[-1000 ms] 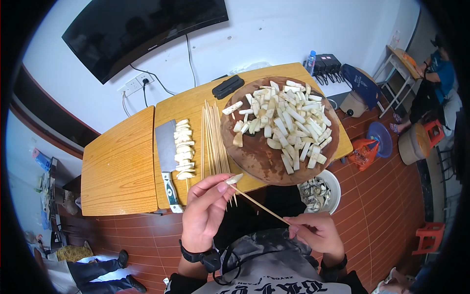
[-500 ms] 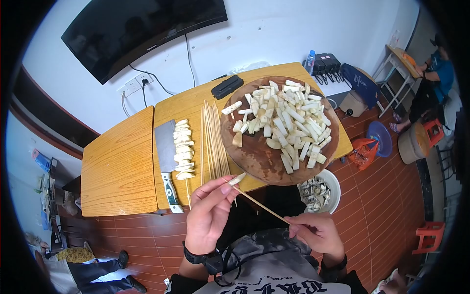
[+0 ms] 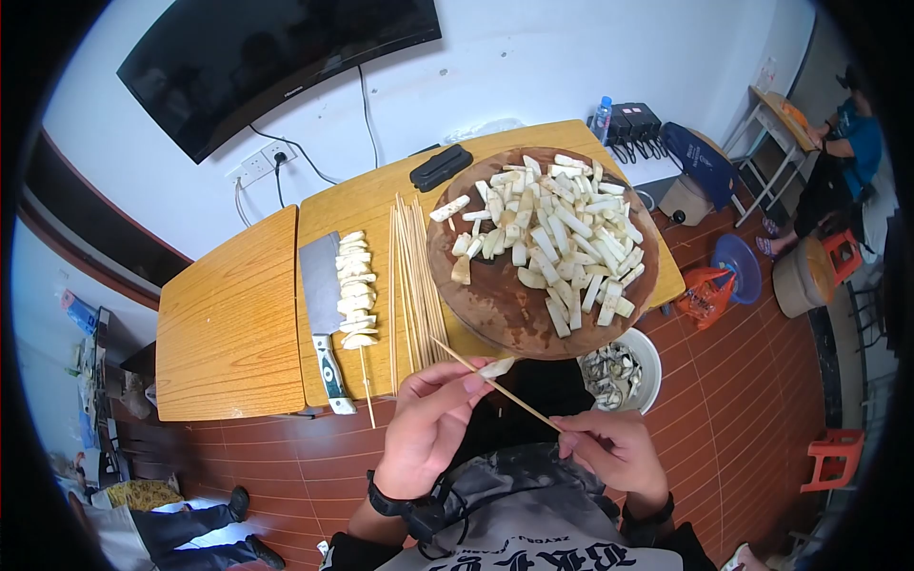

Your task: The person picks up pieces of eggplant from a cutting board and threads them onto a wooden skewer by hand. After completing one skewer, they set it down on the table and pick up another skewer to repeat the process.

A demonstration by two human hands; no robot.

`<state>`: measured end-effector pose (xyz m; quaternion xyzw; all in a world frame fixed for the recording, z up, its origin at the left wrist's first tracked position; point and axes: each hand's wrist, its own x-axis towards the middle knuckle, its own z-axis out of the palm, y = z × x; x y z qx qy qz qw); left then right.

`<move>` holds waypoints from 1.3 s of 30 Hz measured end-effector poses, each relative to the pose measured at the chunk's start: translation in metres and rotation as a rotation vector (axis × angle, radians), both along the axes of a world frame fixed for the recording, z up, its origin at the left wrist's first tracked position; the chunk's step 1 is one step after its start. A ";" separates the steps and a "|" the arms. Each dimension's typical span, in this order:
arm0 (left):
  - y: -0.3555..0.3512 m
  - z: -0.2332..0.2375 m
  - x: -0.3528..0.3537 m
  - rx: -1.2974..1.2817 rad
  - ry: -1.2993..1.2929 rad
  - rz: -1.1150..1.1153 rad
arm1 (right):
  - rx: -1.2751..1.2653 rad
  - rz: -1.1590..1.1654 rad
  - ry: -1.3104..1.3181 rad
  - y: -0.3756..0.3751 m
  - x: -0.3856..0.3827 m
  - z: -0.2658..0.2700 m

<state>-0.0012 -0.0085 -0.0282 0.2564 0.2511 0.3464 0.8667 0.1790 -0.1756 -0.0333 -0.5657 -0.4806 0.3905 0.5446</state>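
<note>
Skewer [image 3: 525, 403] is slanting by the wooden table [image 3: 328, 214], running through a pale piece [image 3: 499, 367]! Left hand [image 3: 427, 428] is pinching that piece, thumb to fingers; right hand [image 3: 616, 445] is gripping the lower end, fingers curled in. Cut chunks [image 3: 574, 224] are crowding the round board [image 3: 486, 297].

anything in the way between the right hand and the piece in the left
Nothing visible blocks it. Only a bare stretch of the skewer runs between the right hand and the piece in the left hand. The board lies beyond, clear of that stretch.
</note>
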 end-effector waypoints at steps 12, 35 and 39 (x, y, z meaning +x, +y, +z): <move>-0.013 -0.006 0.006 -0.030 0.015 -0.088 | -0.140 -0.064 0.121 0.008 -0.011 0.009; -0.031 -0.018 0.012 0.007 -0.007 -0.160 | -0.092 -0.067 0.126 0.024 -0.020 0.013; -0.023 -0.008 0.011 0.080 0.007 -0.103 | -0.099 -0.084 0.178 0.023 -0.021 0.011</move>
